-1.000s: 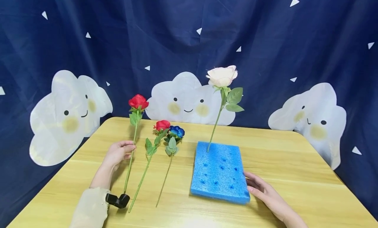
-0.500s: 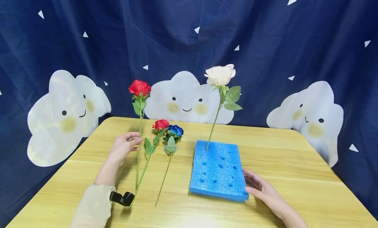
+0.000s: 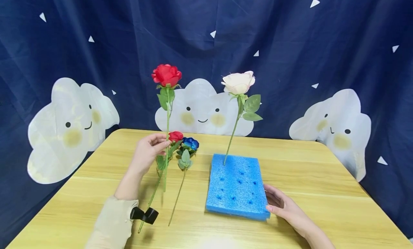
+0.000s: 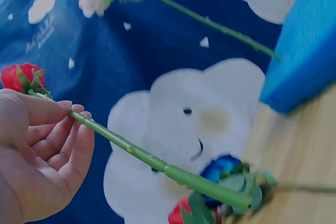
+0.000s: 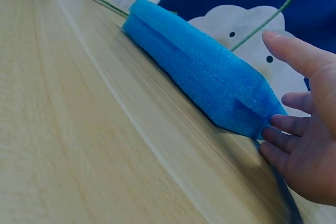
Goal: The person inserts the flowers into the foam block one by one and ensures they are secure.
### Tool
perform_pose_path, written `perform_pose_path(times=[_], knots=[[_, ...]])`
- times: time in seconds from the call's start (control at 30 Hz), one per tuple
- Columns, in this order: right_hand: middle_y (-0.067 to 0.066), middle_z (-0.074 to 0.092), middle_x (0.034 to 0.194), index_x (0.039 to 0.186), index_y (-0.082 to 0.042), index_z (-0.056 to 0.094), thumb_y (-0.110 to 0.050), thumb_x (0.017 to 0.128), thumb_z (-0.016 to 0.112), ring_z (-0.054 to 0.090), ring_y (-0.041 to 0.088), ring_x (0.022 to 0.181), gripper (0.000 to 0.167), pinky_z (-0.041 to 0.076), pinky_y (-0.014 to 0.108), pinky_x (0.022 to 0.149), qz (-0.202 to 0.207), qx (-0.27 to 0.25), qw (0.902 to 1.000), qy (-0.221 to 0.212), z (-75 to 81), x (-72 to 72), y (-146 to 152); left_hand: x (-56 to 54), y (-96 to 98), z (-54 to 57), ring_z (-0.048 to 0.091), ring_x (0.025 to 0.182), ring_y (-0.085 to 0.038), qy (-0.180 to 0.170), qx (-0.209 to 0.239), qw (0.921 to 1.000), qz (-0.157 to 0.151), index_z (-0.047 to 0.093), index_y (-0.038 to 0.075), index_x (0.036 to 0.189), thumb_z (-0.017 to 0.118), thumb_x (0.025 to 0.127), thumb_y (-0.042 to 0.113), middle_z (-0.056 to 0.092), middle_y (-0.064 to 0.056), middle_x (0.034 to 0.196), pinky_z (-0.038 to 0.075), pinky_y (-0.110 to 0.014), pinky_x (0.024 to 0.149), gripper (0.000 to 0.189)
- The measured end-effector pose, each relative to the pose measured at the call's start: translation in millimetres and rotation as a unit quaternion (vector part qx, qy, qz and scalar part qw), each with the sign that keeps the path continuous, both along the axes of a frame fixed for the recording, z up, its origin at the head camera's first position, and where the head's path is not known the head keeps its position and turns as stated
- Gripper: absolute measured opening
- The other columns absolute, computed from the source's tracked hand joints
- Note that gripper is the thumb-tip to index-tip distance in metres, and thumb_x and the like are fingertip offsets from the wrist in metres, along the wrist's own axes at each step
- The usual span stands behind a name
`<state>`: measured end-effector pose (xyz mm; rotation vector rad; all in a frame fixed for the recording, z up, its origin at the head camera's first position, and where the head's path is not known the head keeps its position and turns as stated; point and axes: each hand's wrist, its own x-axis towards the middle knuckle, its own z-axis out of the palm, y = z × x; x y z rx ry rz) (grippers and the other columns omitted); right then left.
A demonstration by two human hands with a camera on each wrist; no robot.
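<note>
My left hand [image 3: 146,150] pinches the green stem of an artificial red rose [image 3: 167,76] between thumb and fingers. The rose stands nearly upright, bloom at the top. In the left wrist view its stem [image 4: 137,152] slants past my fingertips to a free cut end. A blue foam block [image 3: 237,202] with several small holes lies to the right. From its far left part rises a pale pink-white rose [image 3: 238,83], stem in the foam. My right hand [image 3: 287,207] rests at the block's right side; the right wrist view shows fingertips [image 5: 276,139] against the foam, thumb raised apart.
On the wooden table [image 3: 306,177] lie a second red rose [image 3: 175,136] and a blue rose [image 3: 190,144], stems toward me. The second red rose is partly behind my left hand and wrist camera [image 3: 144,215]. A dark blue curtain [image 3: 193,27] with clouds hangs behind.
My left hand has moved right and away from me, lifting the red rose higher and more upright, over the second red rose. My right hand stays beside the foam block.
</note>
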<state>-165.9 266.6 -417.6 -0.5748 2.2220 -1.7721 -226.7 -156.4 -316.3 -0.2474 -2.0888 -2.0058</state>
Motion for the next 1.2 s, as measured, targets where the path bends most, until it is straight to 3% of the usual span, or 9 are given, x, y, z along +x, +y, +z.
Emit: perform_pose_path(times=[0.3,0.5,0.7,0.83,0.93,1.2], knots=[[0.035,0.023,0.142,0.141,0.011,0.018,-0.006,0.094,0.051,0.043,-0.006,0.116,0.06,0.034,0.013,0.094,0.007,-0.001,1.0,-0.007,0.2,0.7,0,6.7,31.1,25.9,0.061,0.068,-0.008,0.039,-0.019,0.9986,-0.031,0.057,-0.013,0.104,0.062,0.085,-0.002,0.064,0.003,0.078,0.053,-0.022,0.06,0.022],[0.033,0.024,0.142,0.141,0.011,0.02,-0.007,0.095,0.049,0.042,-0.007,0.116,0.058,0.033,0.012,0.094,-0.001,0.001,1.0,-0.008,0.4,1.9,0,7.9,52.0,37.6,0.064,0.072,-0.015,0.067,-0.049,0.9957,-0.041,0.06,-0.01,0.105,0.064,0.084,-0.001,0.066,-0.012,0.084,0.054,-0.024,0.062,0.023],[0.033,0.024,0.143,0.141,0.011,0.02,-0.008,0.096,0.047,0.041,-0.008,0.116,0.056,0.034,0.012,0.094,-0.001,0.001,0.9999,-0.011,0.9,1.2,-1,9.6,77.6,42.3,0.063,0.074,-0.018,0.089,-0.057,0.9917,-0.074,0.061,-0.009,0.105,0.064,0.084,-0.002,0.067,-0.016,0.088,0.054,-0.03,0.064,0.022],[0.033,0.022,0.143,0.141,0.01,0.02,-0.008,0.096,0.046,0.041,-0.008,0.116,0.055,0.034,0.012,0.093,0.004,0.0,0.9999,-0.013,1.2,1.2,0,9.4,97.1,42.8,0.063,0.078,-0.032,0.097,-0.064,0.9896,-0.084,0.063,-0.009,0.103,0.064,0.083,-0.002,0.067,-0.018,0.089,0.055,-0.037,0.066,0.021],[0.034,0.021,0.143,0.142,0.01,0.02,-0.008,0.097,0.046,0.04,-0.009,0.116,0.055,0.035,0.012,0.093,0.009,-0.002,0.9998,-0.015,0.8,1.2,1,8.4,109.8,41.8,0.063,0.081,-0.036,0.097,-0.066,0.9883,-0.097,0.062,-0.009,0.103,0.064,0.083,-0.002,0.067,-0.019,0.09,0.055,-0.039,0.067,0.021],[0.03,0.022,0.145,0.142,0.007,0.023,-0.009,0.096,0.047,0.04,-0.009,0.116,0.055,0.034,0.013,0.093,-0.003,0.005,0.9999,-0.016,-1.1,0.7,1,9.2,139.8,43.7,0.063,0.076,-0.022,0.082,-0.105,0.9839,-0.119,0.065,-0.003,0.101,0.064,0.085,0.004,0.068,-0.013,0.09,0.054,-0.028,0.066,0.017]])
